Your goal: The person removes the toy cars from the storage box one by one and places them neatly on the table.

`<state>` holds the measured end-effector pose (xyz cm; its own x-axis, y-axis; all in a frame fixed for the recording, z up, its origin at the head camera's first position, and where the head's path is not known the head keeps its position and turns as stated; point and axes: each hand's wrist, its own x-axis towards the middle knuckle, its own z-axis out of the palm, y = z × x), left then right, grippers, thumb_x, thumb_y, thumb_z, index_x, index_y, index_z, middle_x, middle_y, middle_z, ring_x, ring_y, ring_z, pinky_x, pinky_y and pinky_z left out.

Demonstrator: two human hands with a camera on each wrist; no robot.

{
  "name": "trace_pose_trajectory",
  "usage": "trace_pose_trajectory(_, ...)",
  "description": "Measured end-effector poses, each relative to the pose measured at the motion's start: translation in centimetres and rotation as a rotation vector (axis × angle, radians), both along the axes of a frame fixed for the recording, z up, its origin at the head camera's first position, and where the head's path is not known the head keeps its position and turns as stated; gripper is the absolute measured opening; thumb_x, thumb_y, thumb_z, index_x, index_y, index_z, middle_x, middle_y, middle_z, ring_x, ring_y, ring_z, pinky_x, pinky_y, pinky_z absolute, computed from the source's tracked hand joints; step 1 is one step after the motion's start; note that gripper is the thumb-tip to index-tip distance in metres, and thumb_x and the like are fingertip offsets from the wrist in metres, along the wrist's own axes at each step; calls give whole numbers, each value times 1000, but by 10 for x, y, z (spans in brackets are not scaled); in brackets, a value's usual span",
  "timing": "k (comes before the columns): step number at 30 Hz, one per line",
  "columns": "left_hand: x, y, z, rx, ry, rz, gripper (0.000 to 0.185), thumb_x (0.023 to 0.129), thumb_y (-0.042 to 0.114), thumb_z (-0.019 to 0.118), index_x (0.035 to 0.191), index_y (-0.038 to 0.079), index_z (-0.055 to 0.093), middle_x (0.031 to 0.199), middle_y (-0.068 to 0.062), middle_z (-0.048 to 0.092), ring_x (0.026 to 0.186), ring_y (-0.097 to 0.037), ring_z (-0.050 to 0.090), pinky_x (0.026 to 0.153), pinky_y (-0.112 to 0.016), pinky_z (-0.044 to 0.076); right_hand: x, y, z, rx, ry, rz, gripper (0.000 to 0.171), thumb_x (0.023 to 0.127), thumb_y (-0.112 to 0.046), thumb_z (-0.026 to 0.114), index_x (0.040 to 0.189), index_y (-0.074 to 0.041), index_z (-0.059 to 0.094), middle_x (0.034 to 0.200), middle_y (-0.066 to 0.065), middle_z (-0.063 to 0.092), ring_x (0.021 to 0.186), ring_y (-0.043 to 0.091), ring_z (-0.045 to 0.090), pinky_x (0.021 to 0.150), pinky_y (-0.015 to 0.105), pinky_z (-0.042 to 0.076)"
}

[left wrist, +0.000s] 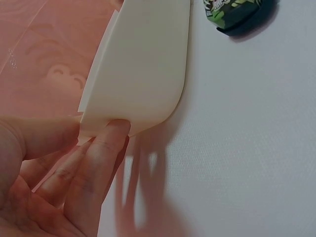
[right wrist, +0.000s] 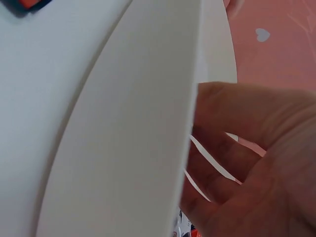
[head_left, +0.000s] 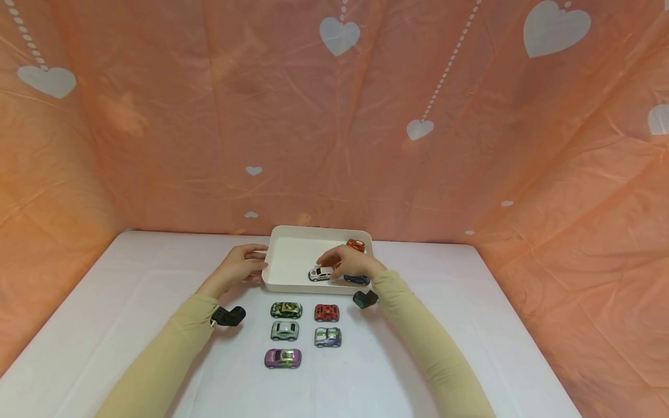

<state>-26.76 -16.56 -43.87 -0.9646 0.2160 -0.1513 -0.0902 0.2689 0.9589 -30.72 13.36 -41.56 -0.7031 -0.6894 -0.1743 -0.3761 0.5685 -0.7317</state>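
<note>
A white rectangular tray (head_left: pixel 292 288) sits at the back of the table. My left hand (head_left: pixel 237 268) is at its left end, fingers fairly straight and touching the outer wall; the left wrist view shows a fingertip (left wrist: pixel 118 129) against that wall. Reaching over the front right of the tray, my right hand (head_left: pixel 351 261) holds a white toy car (head_left: pixel 320 273) low inside it. In the right wrist view the tray wall hides those fingertips. Beside this hand in the tray are an orange toy car (head_left: pixel 356 245) and a dark blue toy car (head_left: pixel 357 279), partly covered.
In front of the tray, several toy cars stand in two columns: camouflage green (head_left: pixel 286 310), silver (head_left: pixel 284 331), purple (head_left: pixel 283 358), red (head_left: pixel 326 313) and white-blue-green (head_left: pixel 327 337). Behind the white tabletop (head_left: pixel 157 278) hangs a pink curtain (head_left: pixel 209 145) with hearts.
</note>
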Motion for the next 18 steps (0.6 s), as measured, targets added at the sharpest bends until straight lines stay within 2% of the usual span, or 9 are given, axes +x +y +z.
trace_pose_trajectory(8, 0, 0, 0, 5, -3, -1, 50, 92, 1, 58, 139, -6, 41, 128, -31, 51, 90, -27, 65, 66, -34, 57, 1, -2, 0, 32, -9, -13, 48, 75, 12, 71, 121, 0, 63, 119, 11, 64, 107, 22, 58, 93, 30, 46)
trace_pose_trajectory(18, -2, 1, -1, -1, 4, 8, 50, 91, 1, 60, 138, -6, 43, 126, -30, 53, 91, -26, 65, 66, -34, 57, -2, -2, -3, 71, 14, -28, 45, 76, 12, 70, 118, -5, 66, 115, 5, 66, 104, 18, 58, 92, 29, 47)
